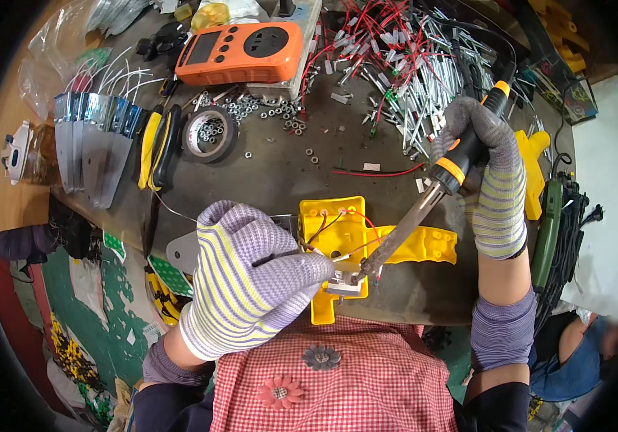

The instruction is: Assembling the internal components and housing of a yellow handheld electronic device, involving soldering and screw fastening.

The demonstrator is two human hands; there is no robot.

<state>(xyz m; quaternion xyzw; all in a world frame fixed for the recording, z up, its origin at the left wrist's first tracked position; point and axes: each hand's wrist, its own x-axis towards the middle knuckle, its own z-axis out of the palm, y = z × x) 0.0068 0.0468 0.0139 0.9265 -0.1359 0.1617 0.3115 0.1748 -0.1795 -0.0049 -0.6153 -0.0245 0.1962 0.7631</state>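
Observation:
My right hand (492,165) is wrapped round the black and orange handle of a soldering iron (413,212). Its darkened tip touches or nearly touches a small white part (347,279) in a yellow plastic housing (417,248). Red and dark wires run inside this open, gun-shaped shell. My left hand (255,277) is closed, thumb and forefinger pinched beside the white part. A thin silvery solder wire (174,212) runs into that hand from the left; its end is hidden by the fingers. Both hands wear striped knit gloves. A grey metal plate (179,252) lies partly under my left hand.
An orange meter (241,54) stands at the back beside scattered nuts (251,108) and a tape roll (210,134). Yellow-handled pliers (156,147) and metal plates (97,147) sit left. Red-wired metal rods (413,86) pile up back right. A person (575,353) is at lower right.

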